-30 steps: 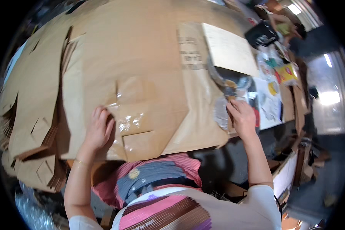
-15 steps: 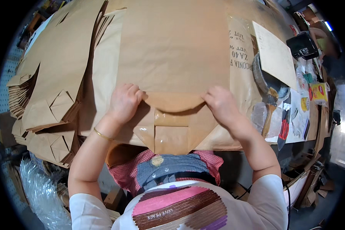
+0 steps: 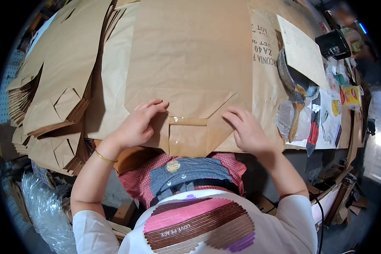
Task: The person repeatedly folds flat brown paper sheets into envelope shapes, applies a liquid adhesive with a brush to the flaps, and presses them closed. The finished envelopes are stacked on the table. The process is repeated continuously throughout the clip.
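Folded bag bottom (image 3: 188, 137) lies crosswise between both hands, left hand (image 3: 136, 126) and right hand (image 3: 246, 131) equally near, each open, flat, pressing a flap, gripping nothing.

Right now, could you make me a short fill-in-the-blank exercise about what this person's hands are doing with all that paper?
1. Both hands press flat on the folded bottom of a brown paper ____.
2. The left hand has a thin gold ____ on its wrist.
3. The right hand lies to the right of a glossy strip of glue or ____ across the fold.
4. A brush with a wooden handle lies to the person's ____.

Missing words: bag; bracelet; tape; right
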Demonstrator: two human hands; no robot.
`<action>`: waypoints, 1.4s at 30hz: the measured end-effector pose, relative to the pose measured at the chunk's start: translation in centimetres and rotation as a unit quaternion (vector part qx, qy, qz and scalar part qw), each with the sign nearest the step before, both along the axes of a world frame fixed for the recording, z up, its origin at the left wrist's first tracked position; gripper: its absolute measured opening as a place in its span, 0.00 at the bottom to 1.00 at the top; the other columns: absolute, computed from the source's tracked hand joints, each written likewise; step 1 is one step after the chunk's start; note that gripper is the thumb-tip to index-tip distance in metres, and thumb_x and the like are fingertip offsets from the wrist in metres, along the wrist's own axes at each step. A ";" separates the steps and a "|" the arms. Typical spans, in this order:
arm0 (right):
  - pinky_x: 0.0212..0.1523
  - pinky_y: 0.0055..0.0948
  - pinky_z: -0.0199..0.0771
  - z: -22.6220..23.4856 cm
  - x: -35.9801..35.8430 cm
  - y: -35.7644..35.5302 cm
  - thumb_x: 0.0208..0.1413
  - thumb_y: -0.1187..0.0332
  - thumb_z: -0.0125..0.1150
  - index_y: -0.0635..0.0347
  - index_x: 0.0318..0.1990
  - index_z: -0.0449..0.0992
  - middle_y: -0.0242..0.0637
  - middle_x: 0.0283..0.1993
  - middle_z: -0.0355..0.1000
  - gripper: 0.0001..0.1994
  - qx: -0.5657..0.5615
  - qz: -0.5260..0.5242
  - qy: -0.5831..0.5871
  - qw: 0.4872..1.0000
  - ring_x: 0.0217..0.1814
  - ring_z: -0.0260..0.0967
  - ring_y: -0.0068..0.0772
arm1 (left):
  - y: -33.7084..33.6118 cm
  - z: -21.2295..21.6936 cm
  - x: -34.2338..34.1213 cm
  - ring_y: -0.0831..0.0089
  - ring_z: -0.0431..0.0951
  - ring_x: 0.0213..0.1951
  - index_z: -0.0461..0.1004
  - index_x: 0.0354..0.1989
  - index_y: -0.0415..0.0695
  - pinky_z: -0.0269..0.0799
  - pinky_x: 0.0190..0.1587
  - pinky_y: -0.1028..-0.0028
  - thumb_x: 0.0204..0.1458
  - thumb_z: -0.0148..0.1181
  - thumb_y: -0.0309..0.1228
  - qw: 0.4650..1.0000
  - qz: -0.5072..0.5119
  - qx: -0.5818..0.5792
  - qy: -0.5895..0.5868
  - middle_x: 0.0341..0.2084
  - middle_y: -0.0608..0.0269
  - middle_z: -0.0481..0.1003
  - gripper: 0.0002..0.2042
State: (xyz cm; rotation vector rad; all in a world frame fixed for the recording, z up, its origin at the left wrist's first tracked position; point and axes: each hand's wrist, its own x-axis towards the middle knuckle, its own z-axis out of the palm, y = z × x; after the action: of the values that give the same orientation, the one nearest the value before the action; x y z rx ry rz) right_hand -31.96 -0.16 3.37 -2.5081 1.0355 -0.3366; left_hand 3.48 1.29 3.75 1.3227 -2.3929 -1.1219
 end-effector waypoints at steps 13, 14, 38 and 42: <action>0.37 0.36 0.69 -2.7 1.5 2.2 0.42 0.74 0.66 0.63 0.30 0.76 0.38 0.30 0.72 0.07 -0.023 -0.139 -0.163 0.977 0.39 0.68 0.41 | 1.4 -1.2 0.3 0.50 0.63 0.60 0.71 0.33 0.40 0.61 0.59 0.60 0.41 0.62 0.21 0.991 0.063 -0.100 0.060 0.57 0.48 0.65 0.10; 0.36 0.35 0.69 -2.3 1.7 1.1 0.42 0.74 0.67 0.63 0.29 0.76 0.37 0.28 0.71 0.06 0.017 -0.153 -0.171 0.973 0.38 0.68 0.40 | 1.1 -1.5 0.4 0.52 0.66 0.55 0.71 0.32 0.39 0.64 0.55 0.63 0.43 0.62 0.21 0.987 0.113 -0.078 0.088 0.54 0.49 0.68 0.08; 0.61 0.40 0.60 -3.3 9.0 -0.2 0.52 0.52 0.60 0.63 0.54 0.70 0.46 0.59 0.66 0.28 -0.125 -0.102 -0.038 0.986 0.63 0.61 0.44 | -0.1 -1.7 -6.2 0.53 0.62 0.63 0.68 0.54 0.34 0.49 0.67 0.54 0.44 0.55 0.36 0.947 0.072 -0.283 -0.130 0.58 0.45 0.66 0.28; 0.73 0.41 0.37 -2.9 10.4 0.2 0.53 0.48 0.58 0.67 0.66 0.58 0.45 0.72 0.50 0.39 -0.040 -0.072 0.061 0.995 0.76 0.42 0.40 | -0.7 -2.0 -5.8 0.54 0.51 0.69 0.55 0.64 0.31 0.40 0.70 0.55 0.47 0.51 0.46 0.962 0.083 -0.192 -0.175 0.66 0.44 0.55 0.39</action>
State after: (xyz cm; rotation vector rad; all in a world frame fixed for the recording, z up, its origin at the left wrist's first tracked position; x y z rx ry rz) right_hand -21.57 0.02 0.51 -2.5577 1.2801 -0.2744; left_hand -2.37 0.59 1.70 1.6414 -2.4973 -0.3718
